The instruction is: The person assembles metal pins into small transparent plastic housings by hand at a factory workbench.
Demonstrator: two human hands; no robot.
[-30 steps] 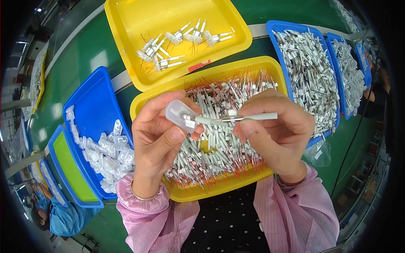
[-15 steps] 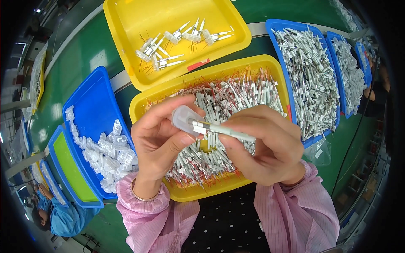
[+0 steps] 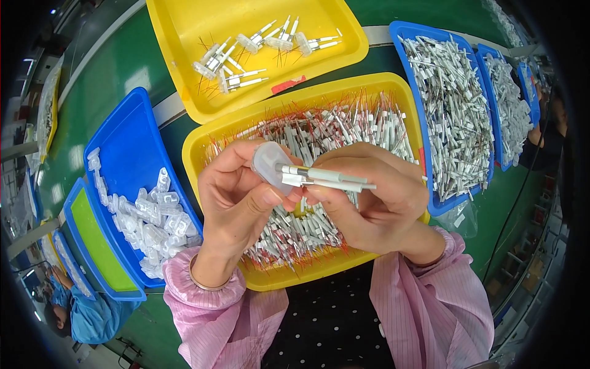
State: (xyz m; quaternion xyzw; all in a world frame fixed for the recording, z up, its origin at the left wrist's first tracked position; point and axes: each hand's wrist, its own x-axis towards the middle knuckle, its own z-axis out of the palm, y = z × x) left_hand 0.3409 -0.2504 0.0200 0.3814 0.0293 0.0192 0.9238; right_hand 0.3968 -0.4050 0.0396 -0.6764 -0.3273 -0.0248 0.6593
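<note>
A translucent plastic cap [image 3: 265,161] is pinched between the thumb and fingers of my left hand [image 3: 230,206]. Two slim white rods [image 3: 329,178] with metal sections near one end reach into the cap's opening, side by side. My right hand [image 3: 381,200] grips these rods between thumb and fingers, just off the cap. Both hands are above a yellow tray [image 3: 276,285] heaped with similar white rods that have thin red wires. How deep the rods sit in the cap cannot be made out.
Farther off, another yellow tray [image 3: 230,18] holds several caps fitted with rods. On the left a blue tray [image 3: 126,132] contains loose clear caps, beside a blue-rimmed green tray [image 3: 98,237]. Blue trays [image 3: 401,37] of parts line the right. A person in blue [image 3: 101,313] is at lower left.
My right hand has moved slightly left, closer to the cap. Two rods now show at the cap where mainly one showed before. The view has shifted a little.
</note>
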